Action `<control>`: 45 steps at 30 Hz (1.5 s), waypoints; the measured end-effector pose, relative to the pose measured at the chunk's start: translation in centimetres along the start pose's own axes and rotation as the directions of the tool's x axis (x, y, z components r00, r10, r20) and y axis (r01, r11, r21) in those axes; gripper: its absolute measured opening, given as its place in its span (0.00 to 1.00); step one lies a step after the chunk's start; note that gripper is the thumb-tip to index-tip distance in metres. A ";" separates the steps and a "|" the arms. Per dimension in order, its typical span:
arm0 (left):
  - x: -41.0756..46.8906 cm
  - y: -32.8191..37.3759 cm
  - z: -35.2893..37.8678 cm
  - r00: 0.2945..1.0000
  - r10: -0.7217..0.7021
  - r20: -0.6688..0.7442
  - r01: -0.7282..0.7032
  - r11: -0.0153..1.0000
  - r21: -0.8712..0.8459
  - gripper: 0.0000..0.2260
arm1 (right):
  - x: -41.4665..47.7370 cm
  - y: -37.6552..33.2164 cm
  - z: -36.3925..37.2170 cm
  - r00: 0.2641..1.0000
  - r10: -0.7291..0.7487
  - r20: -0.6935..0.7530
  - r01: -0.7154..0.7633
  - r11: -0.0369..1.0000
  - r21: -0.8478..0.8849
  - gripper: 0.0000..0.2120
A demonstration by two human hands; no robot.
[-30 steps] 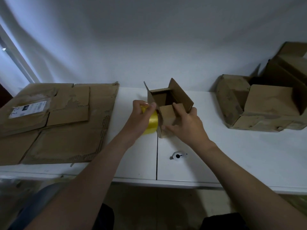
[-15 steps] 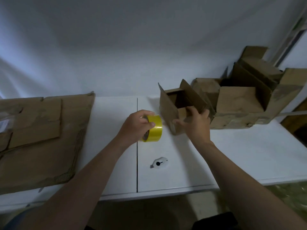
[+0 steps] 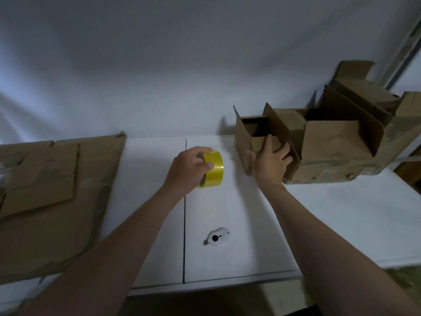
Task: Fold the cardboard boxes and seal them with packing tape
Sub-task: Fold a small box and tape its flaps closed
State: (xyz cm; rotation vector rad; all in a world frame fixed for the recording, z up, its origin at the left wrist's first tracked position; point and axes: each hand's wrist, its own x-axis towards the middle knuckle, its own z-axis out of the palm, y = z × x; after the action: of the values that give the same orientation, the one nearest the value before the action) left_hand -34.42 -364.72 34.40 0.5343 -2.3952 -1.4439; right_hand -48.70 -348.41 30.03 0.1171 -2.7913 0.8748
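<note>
A small brown cardboard box [image 3: 242,144] stands on the white table [image 3: 239,213] with its top flaps open. My right hand [image 3: 270,164] holds its near side, fingers wrapped over the front flap. It sits against a pile of bigger boxes [image 3: 330,153] on its right. My left hand [image 3: 190,167] grips a roll of yellow packing tape [image 3: 214,168], which stands on edge on the table to the left of the small box.
Flattened cardboard sheets [image 3: 50,197] cover the table's left part. A small white cutter [image 3: 216,237] lies near the table's front middle. A white wall rises right behind the table. The table's front edge runs just below my forearms.
My right hand has carried the small box to the right, up against the pile of bigger boxes. My left hand and the tape have come apart from the box. The view has swung right.
</note>
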 end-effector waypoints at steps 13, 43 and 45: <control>-5.4 -1.4 -5.0 0.991 -0.110 -0.078 0.102 0.990 -0.098 0.12 | -4.7 -4.3 -4.7 0.973 -0.094 0.210 0.091 0.996 0.024 0.28; -7.8 2.4 -7.0 0.985 0.034 -0.168 -0.061 0.986 -0.157 0.25 | -10.0 -11.0 -8.8 0.732 -0.672 0.117 0.611 0.722 0.326 0.05; -8.0 2.3 -6.9 0.984 0.065 -0.167 -0.087 0.988 -0.129 0.19 | -10.1 -11.0 -8.6 0.741 -0.660 0.124 0.599 0.733 0.323 0.05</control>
State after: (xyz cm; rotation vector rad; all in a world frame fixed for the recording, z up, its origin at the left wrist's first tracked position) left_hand -24.75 -365.52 39.14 0.5006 -2.1505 -1.4584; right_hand -35.77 -352.41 40.69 1.2170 -2.4911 1.0695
